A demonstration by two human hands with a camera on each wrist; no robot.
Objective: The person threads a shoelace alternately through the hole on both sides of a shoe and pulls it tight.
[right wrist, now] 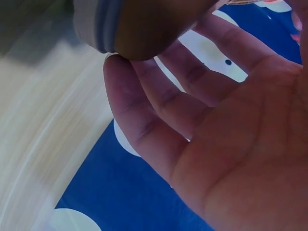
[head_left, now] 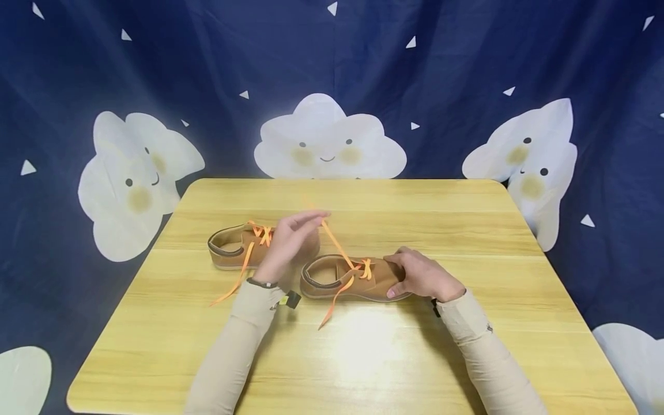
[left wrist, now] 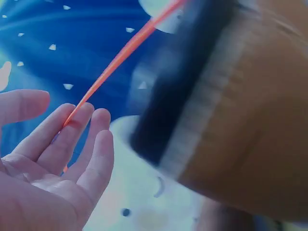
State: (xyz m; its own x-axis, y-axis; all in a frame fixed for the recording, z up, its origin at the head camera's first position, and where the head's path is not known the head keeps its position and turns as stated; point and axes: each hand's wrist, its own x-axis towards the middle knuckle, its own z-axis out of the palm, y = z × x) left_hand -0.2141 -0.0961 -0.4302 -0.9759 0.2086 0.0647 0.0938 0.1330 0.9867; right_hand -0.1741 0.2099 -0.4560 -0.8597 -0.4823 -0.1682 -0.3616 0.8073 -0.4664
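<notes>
A brown shoe (head_left: pixel 381 278) with an orange shoelace (head_left: pixel 336 243) lies toe to the right on the table. My left hand (head_left: pixel 293 239) is raised above and left of its opening, the lace running taut between the index and middle fingers. In the left wrist view the thumb stands apart from the lace (left wrist: pixel 113 67). At the toe, my right hand (head_left: pixel 425 274) grips the shoe, thumb on the near side and fingers over the far side. The right wrist view shows fingertips against the toe (right wrist: pixel 144 33). The lace's other end hangs over the shoe's near side.
A second brown shoe (head_left: pixel 228 256), its orange lace (head_left: pixel 241 282) trailing onto the table, stands behind and left, partly hidden by my left hand. Both shoes are on a wooden table (head_left: pixel 441 213) with rounded corners. A blue curtain (head_left: pixel 332 63) with cloud shapes surrounds it.
</notes>
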